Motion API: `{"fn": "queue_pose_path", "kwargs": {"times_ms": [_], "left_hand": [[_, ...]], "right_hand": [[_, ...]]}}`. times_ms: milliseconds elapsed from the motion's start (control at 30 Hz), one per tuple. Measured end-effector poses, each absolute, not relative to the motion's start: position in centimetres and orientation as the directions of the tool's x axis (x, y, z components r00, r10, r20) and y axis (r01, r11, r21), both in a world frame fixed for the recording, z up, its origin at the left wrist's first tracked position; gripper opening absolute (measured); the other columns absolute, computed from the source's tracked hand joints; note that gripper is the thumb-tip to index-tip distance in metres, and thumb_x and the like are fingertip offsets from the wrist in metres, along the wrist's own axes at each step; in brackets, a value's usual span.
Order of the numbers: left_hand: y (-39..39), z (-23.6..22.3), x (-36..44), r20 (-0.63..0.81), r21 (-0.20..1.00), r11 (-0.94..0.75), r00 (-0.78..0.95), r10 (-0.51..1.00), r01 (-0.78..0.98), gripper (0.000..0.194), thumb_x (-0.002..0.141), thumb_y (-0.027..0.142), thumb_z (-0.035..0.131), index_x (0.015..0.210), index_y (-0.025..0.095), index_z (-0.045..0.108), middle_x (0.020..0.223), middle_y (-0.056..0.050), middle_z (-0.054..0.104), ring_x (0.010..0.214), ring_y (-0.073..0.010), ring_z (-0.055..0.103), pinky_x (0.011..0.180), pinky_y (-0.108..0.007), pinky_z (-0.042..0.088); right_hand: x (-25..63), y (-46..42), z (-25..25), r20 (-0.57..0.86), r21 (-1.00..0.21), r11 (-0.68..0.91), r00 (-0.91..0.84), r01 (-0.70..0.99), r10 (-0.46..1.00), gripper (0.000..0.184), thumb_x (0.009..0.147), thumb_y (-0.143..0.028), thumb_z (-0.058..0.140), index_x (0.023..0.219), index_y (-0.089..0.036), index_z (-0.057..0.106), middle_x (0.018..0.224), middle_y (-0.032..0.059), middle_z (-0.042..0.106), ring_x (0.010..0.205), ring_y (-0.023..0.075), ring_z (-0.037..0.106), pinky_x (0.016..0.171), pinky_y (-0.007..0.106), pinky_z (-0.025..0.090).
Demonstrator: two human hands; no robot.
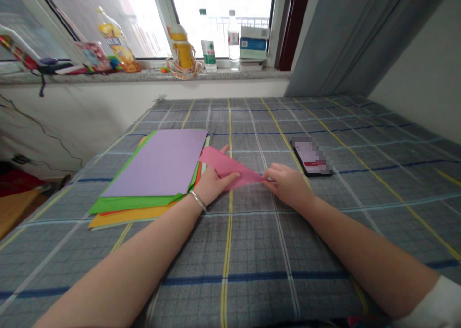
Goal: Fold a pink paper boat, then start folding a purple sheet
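Note:
A folded pink paper [230, 169] lies on the grey checked bedsheet [259, 251] between my two hands. My left hand [212, 184], with a thin silver bracelet at the wrist, holds the paper's left part, thumb on top and one finger showing behind it. My right hand [286, 184] pinches the paper's right tip with closed fingers. Just left of my left hand lies a stack of coloured paper sheets [154, 174], purple on top, with green, orange and yellow beneath.
A phone [311, 157] lies face up on the sheet, right of my right hand. The windowsill [144, 76] at the back holds bottles, a box and small items. A grey curtain [353, 35] hangs at the right.

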State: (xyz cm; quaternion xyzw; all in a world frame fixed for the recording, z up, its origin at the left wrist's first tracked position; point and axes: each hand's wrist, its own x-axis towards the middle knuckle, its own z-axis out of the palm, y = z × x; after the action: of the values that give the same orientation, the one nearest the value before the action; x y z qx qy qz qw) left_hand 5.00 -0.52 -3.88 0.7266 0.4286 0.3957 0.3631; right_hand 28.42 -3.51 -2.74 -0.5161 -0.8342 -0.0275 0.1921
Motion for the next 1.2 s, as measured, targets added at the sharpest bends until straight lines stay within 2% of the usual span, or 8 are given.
{"fn": "queue_pose_path", "kwargs": {"times_ms": [67,167,267,400,567,767,933,1200], "left_hand": [[-0.9,-3.5,4.9,0.292,0.784,-0.500,0.492,0.820,0.369,0.056,0.089,0.038,0.053,0.139,0.019,0.039,0.121,-0.008,0.066,0.112,-0.0189,0.061,0.102,-0.038,0.045],[-1.3,-3.2,5.0,0.326,0.570,-0.730,0.712,0.622,0.377,0.038,0.092,0.033,0.047,0.128,0.023,0.054,0.127,-0.004,0.062,0.118,-0.0158,0.057,0.105,-0.035,0.042],[-1.3,-3.3,5.3,0.270,0.396,-0.855,0.848,0.457,0.335,0.039,0.092,0.021,0.042,0.129,0.024,0.055,0.133,-0.003,0.058,0.124,-0.0142,0.052,0.107,-0.033,0.041],[-1.4,-3.8,6.0,0.175,0.240,-0.901,0.897,0.406,0.361,0.049,0.087,0.013,0.044,0.136,0.022,0.048,0.142,-0.004,0.049,0.131,-0.0153,0.045,0.112,-0.036,0.035],[-2.0,-3.7,6.4,0.101,0.131,-0.915,0.913,0.395,0.382,0.059,0.084,0.014,0.045,0.142,0.022,0.039,0.150,-0.002,0.036,0.142,-0.0215,0.026,0.116,-0.044,0.024],[-3.3,-3.2,7.2,0.120,0.120,-0.942,0.937,0.328,0.314,0.059,0.087,0.036,0.049,0.144,0.026,0.036,0.148,-0.003,0.040,0.140,-0.0266,0.028,0.116,-0.048,0.019],[-3.7,-3.2,7.5,0.130,0.043,-0.924,0.915,0.382,0.380,0.050,0.095,0.048,0.037,0.141,0.029,0.040,0.144,-0.004,0.045,0.136,-0.0274,0.034,0.112,-0.050,0.023],[-3.7,-4.4,7.4,0.151,-0.009,-0.703,0.696,0.702,0.711,0.047,0.098,0.041,0.035,0.142,0.026,0.039,0.148,-0.008,0.039,0.137,-0.0293,0.033,0.110,-0.052,0.027]], "right_hand": [[28.6,-3.4,-2.8,0.353,-0.118,0.444,-0.380,0.888,0.855,0.013,0.090,-0.029,0.053,0.085,-0.023,0.064,0.084,0.0009,0.065,0.082,0.0171,0.059,0.064,0.028,0.036],[28.8,-3.0,-3.0,0.339,-0.066,0.405,-0.361,0.912,0.869,0.013,0.089,-0.025,0.051,0.087,-0.023,0.064,0.088,0.0019,0.068,0.086,0.0184,0.060,0.067,0.029,0.038],[28.9,-2.7,-3.3,0.329,-0.050,0.374,-0.338,0.926,0.882,0.016,0.089,-0.024,0.051,0.088,-0.023,0.066,0.090,0.0029,0.070,0.089,0.0196,0.061,0.070,0.030,0.041],[29.1,-2.2,-3.6,0.336,-0.110,0.413,-0.357,0.904,0.871,0.024,0.090,-0.025,0.048,0.101,-0.022,0.069,0.101,0.0052,0.071,0.100,0.0217,0.060,0.083,0.034,0.045],[29.2,-1.4,-4.7,0.304,-0.235,0.511,-0.437,0.827,0.847,0.037,0.088,-0.020,0.046,0.121,-0.018,0.063,0.120,0.0062,0.066,0.117,0.0226,0.053,0.101,0.039,0.042],[29.7,-0.7,-6.0,0.250,-0.383,0.546,-0.486,0.745,0.838,0.050,0.087,-0.012,0.040,0.133,-0.025,0.054,0.136,0.0021,0.055,0.133,0.0221,0.041,0.108,0.045,0.037],[30.2,-0.4,-6.0,0.244,-0.466,0.536,-0.480,0.703,0.842,0.049,0.087,-0.010,0.037,0.131,-0.022,0.056,0.136,0.0073,0.055,0.134,0.0204,0.040,0.109,0.045,0.036],[30.6,-0.7,-5.8,0.280,-0.526,0.572,-0.506,0.630,0.815,0.047,0.085,-0.012,0.041,0.126,-0.024,0.059,0.129,0.0057,0.061,0.129,0.0208,0.047,0.110,0.049,0.034]]}}
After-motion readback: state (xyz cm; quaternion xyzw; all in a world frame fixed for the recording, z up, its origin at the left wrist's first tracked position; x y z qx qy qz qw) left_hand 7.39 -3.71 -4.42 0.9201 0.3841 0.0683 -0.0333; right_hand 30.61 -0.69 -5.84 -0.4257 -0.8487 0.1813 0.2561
